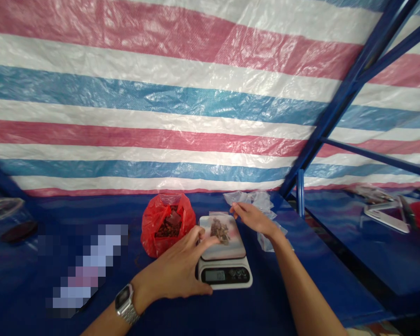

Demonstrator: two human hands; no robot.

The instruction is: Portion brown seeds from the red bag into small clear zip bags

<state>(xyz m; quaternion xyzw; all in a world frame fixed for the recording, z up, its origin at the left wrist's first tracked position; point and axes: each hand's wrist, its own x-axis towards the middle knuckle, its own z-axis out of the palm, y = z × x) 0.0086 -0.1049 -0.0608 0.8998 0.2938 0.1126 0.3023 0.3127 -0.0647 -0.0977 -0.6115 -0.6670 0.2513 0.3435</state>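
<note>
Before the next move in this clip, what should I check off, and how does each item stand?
1. Brownish pieces on the scale: ok, a small heap lies on its plate.
2. Display readable: cannot tell; digits show, but too blurred to trust.
3. Left hand clear of the scale: not ok; its index finger reaches over the plate, and its thumb is at the near left corner.
4. Right hand grip empty: cannot tell; the fingertips are too small to judge.
5. Red bag open: ok, brown contents show inside.
6. Clear plastic bags nearby: ok, beside the right hand.
</note>
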